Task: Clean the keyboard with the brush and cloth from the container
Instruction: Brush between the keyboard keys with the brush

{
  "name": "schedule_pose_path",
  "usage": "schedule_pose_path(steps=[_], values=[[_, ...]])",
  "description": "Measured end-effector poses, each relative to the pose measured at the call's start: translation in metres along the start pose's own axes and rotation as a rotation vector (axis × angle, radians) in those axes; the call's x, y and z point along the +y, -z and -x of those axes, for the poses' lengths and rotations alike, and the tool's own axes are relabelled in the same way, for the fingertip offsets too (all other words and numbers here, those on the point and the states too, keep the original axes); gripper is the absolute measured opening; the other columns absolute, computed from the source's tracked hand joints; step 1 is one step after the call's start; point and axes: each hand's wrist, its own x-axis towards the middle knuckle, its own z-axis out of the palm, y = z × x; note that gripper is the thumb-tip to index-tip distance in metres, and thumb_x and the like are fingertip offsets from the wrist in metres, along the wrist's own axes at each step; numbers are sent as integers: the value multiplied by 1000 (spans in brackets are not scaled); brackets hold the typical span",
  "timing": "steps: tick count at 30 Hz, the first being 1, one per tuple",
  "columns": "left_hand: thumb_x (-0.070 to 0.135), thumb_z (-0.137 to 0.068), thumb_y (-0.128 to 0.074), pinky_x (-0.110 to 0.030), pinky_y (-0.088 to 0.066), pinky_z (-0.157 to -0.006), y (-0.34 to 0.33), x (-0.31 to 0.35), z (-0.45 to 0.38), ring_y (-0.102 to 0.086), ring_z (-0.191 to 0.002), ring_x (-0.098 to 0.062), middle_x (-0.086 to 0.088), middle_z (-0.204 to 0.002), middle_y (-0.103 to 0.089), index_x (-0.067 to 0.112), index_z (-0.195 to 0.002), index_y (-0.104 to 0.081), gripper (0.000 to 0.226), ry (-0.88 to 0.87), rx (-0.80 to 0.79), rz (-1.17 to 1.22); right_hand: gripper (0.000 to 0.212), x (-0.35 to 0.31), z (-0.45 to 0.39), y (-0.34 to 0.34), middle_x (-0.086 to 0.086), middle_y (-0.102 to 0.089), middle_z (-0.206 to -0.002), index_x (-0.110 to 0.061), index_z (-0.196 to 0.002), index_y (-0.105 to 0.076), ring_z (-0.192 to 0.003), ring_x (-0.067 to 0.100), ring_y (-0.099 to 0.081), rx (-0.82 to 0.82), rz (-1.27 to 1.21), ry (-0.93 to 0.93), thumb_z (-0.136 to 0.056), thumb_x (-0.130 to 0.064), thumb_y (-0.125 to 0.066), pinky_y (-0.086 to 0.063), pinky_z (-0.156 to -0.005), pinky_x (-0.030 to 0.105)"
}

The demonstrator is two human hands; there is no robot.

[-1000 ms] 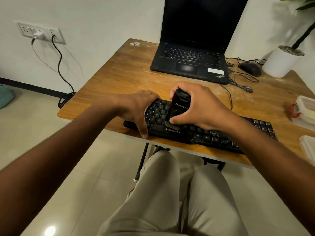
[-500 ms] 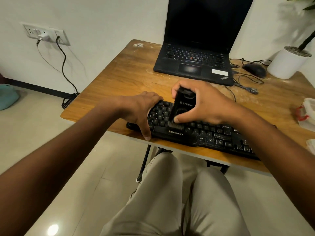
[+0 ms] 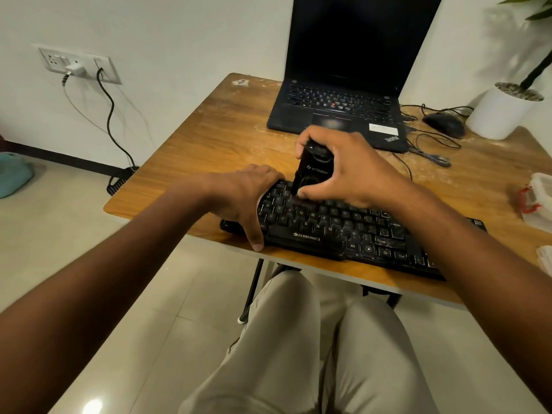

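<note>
Our right hand grips the brush on the keyboard at the tabletop edge; left hand steadies it, fingers seemingly flat. Hard strokes could shove it off.

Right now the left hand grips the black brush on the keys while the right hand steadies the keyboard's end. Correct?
Not quite: the hands are swapped. In the head view the right hand grips the black brush on the keys, while the left hand steadies the keyboard at its end.
</note>
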Motion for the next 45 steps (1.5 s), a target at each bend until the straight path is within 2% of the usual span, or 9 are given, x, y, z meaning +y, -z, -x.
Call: schedule_pose_path(steps=[3,7,13,18,23,28,35,41,45], values=[[34,-53,-101,-40,-33,-118,0,0,0,-28,-141,-17,5,-153,-32,25,-159,-21,134,2,6,1,51,-2,3,-5,-12,-64,-100,-34,-105,-58,-89,7,-62,-108,2,11,-69,-22,-92,-54,-65,24],[35,-53,-101,-39,-31,-117,0,1,0,-27,-143,-17,6,-155,-30,26,-159,-21,133,-1,-4,-1,56,19,-16,-1,-7,-63,-105,-31,-111,-58,-94,15,-64,9,52,-63,-68,-23,-92,-60,-72,37],[34,-55,-101,-37,-29,-117,1,1,1,-26,-143,-16,6,-156,-29,26,-159,-21,132,-9,-7,13,56,23,-28,7,-6,-63,-107,-30,-112,-58,-98,18,-63,70,49,-54,-68,-22,-92,-59,-75,40],[34,-54,-101,-38,-29,-118,0,0,-1,-27,-142,-16,5,-156,-30,26,-160,-20,133,-9,-5,8,56,14,-17,5,-10,-65,-100,-33,-107,-58,-88,5,-62,-94,35,-10,-65,-27,-95,-53,-63,22],[35,-54,-101,-38,-30,-119,1,1,0,-28,-143,-17,6,-156,-30,26,-159,-21,132,-15,-5,7,57,33,-26,4,-10,-62,-104,-30,-112,-57,-96,16,-63,42,37,-78,-68,-22,-92,-56,-71,31],[37,-51,-101,-40,-32,-120,-1,-3,0,-29,-141,-16,7,-153,-31,27,-158,-21,134,-18,-9,31,56,31,-12,13,-12,-62,-105,-31,-112,-57,-98,12,-63,103,0,-70,-69,-20,-92,-59,-73,29],[36,-51,-101,-40,-32,-118,-2,-4,-2,-29,-139,-15,8,-151,-32,28,-158,-22,134,-17,-2,32,53,20,28,10,-13,-65,-103,-39,-102,-58,-91,5,-62,-139,-28,-57,-66,-26,-94,-56,-63,23],[36,-51,-102,-41,-31,-120,-1,-1,0,-28,-142,-16,7,-156,-30,28,-159,-20,136,-4,-8,21,54,39,9,13,-13,-61,-98,-31,-115,-56,-87,8,-65,102,45,-98,-73,-17,-89,-56,-56,20],[38,-51,-102,-41,-32,-120,-1,-2,-1,-29,-142,-16,8,-155,-31,27,-159,-20,136,-15,-10,15,55,38,14,17,-8,-64,-104,-33,-112,-56,-89,11,-67,154,22,-86,-73,-18,-90,-62,-63,32]])
